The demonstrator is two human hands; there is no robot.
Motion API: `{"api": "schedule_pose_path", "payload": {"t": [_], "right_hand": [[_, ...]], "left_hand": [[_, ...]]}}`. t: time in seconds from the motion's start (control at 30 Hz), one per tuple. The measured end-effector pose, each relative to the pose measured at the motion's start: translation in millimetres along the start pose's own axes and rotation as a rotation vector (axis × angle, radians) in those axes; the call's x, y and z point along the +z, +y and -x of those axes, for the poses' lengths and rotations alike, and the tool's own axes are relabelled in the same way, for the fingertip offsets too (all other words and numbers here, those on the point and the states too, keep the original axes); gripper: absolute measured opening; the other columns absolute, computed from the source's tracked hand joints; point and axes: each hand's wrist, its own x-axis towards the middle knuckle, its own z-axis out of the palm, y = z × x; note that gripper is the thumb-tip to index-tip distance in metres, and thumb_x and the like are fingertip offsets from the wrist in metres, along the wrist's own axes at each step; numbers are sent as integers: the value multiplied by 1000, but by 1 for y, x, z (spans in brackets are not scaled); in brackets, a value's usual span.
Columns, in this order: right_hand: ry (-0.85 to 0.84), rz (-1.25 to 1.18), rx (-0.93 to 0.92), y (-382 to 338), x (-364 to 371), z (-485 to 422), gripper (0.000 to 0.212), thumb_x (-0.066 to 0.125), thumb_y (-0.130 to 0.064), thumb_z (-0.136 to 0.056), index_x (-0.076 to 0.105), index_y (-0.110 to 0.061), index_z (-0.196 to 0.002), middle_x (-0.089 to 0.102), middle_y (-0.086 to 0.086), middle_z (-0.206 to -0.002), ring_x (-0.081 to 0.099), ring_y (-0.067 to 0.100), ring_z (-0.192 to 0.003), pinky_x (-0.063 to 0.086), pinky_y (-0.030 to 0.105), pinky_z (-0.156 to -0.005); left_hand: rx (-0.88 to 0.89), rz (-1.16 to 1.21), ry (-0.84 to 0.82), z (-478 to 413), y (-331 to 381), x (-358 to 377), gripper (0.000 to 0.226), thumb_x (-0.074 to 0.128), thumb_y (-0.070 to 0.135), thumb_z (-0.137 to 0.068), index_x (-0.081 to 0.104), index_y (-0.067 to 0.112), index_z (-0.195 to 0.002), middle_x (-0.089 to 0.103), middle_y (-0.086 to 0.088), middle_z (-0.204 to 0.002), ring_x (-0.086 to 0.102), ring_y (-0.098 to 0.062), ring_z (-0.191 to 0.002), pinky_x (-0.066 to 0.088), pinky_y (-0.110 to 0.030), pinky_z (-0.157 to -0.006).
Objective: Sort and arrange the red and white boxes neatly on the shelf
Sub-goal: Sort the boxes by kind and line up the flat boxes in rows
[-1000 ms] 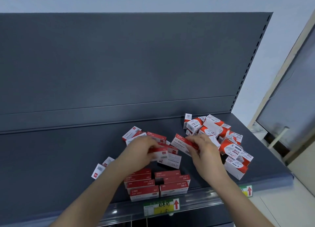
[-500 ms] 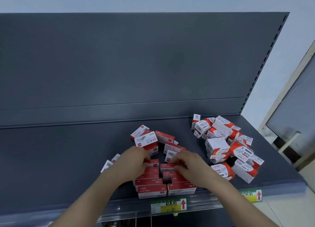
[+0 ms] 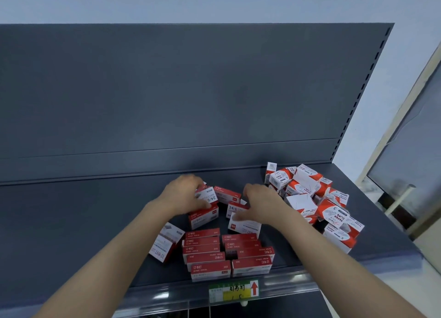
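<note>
As these small cartons look light, stiff and corner-crushable, grip across long sides. On the shelf [image 3: 95,222], behind the sorted rows [image 3: 205,248], left hand [image 3: 187,196] curls round a staple box [image 3: 207,197] marked "24/6"; right hand [image 3: 261,204] overlies a white-faced box [image 3: 245,224], grip blurred, cannot tell. Right pile [image 3: 334,213] reads "PAPER CLIPS".

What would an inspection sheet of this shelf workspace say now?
Surface: dark grey shelf, boxes at middle and right.
Job's things: red boxes in two aligned front rows; loose staple boxes behind them; paper clip boxes heaped at right.
Clutter: nothing seen.
Grippers: left hand grips a 24/6 box; right hand over a white box, blurred, grip unclear.
Cables: nothing seen.
Surroundings: price label on front rail; pale wall; beige frame at right.
</note>
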Motion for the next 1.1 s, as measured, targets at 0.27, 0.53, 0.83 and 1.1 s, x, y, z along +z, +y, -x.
{"api": "schedule_pose_path", "payload": {"t": [0.27,0.53,0.83,1.1], "right_hand": [[-137,4,-18,1,10,-10,59,71,-44,-76,49,-13,-121,61,5,-119,60,21,-106,49,31,-83],[-139,-26,-17,2,14,-12,55,71,-40,-77,52,-12,-120,63,6,-118,62,21,-103,52,32,-83],[-130,-33,-53,-3,12,-5,47,70,-39,-79,55,-12,-114,62,5,-115,60,18,-98,44,26,-74],[-215,-34,-167,-3,0,1,42,68,-33,-82,55,-13,-117,57,5,-121,56,21,-106,45,30,-83]], "left_hand": [[30,32,-80,-10,-1,4,36,70,42,-77,63,18,-104,60,2,-101,53,-12,-84,41,-24,-64],[5,167,-23,-10,-7,9,35,79,30,-70,51,20,-87,59,5,-91,54,-13,-82,47,-28,-68],[79,285,107,7,-8,-6,18,74,23,-77,67,18,-92,69,5,-91,63,-10,-82,53,-27,-74],[157,114,-19,33,3,2,15,66,26,-84,69,20,-98,68,7,-96,60,-7,-84,54,-29,-77]]}}
